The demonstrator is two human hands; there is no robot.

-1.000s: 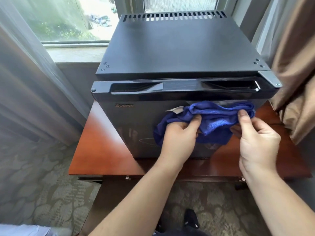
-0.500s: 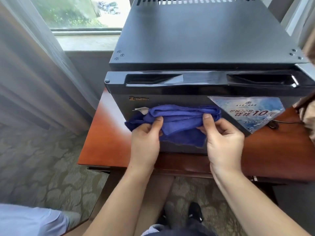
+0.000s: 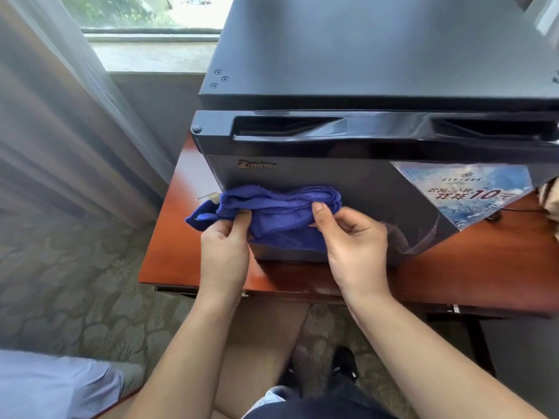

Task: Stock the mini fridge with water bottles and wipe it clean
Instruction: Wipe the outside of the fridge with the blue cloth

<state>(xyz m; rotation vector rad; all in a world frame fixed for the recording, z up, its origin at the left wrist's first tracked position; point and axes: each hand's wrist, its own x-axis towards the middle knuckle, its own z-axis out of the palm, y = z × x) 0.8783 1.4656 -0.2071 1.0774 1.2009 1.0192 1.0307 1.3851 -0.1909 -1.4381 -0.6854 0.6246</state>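
Observation:
A black mini fridge stands on a reddish wooden table with its door shut. A folded blue cloth lies against the lower left of the door front. My left hand pinches the cloth's left part between thumb and fingers. My right hand pinches its right end, thumb on top. A small white tag sticks out at the cloth's left end. No water bottles are in view.
A blue-and-white price sticker covers the door's upper right. Sheer curtains hang at the left beside a window sill. Patterned carpet lies below, and my feet show under the table edge. A cable lies at the far right.
Both hands slid the cloth leftward and downward across the fridge door, uncovering the price sticker. The view has moved closer and to the left.

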